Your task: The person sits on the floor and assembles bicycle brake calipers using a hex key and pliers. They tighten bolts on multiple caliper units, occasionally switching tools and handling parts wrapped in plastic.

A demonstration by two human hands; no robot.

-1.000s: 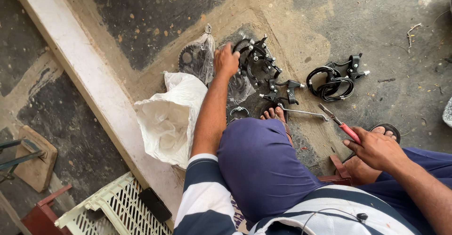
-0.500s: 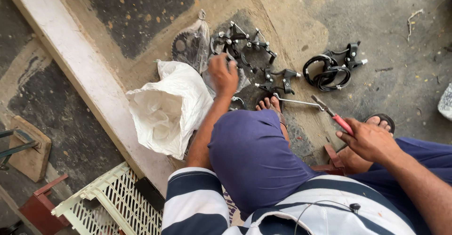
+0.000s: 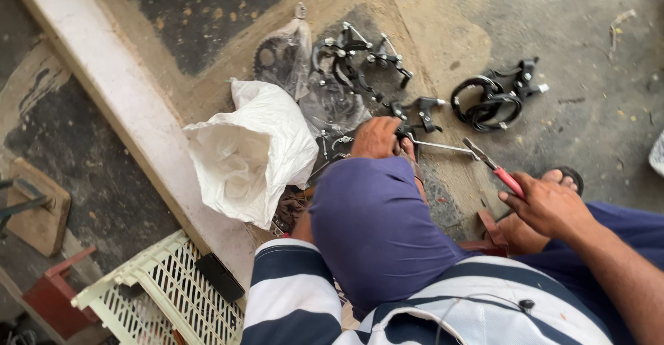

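Note:
My left hand [image 3: 375, 137] reaches past my raised knee in blue trousers and closes on a black bicycle brake part [image 3: 415, 113] lying on the ground. More black brake calipers [image 3: 356, 58] lie just beyond it. My right hand [image 3: 550, 207] rests near my foot and grips red-handled pliers [image 3: 492, 167], their jaws pointing left toward a thin metal cable [image 3: 443, 147]. A coiled black cable with a brake lever [image 3: 494, 97] lies to the right of the pile.
A crumpled white plastic sack [image 3: 252, 155] sits left of my knee, with a clear bag holding a chainring [image 3: 280, 54] behind it. A pale concrete curb [image 3: 117, 110] runs diagonally. A cream plastic crate [image 3: 155, 296] and wooden pieces [image 3: 38, 210] lie lower left.
My left hand has drawn back from the far brake parts toward my knee and now grips a nearer one. My right hand stays put with the pliers.

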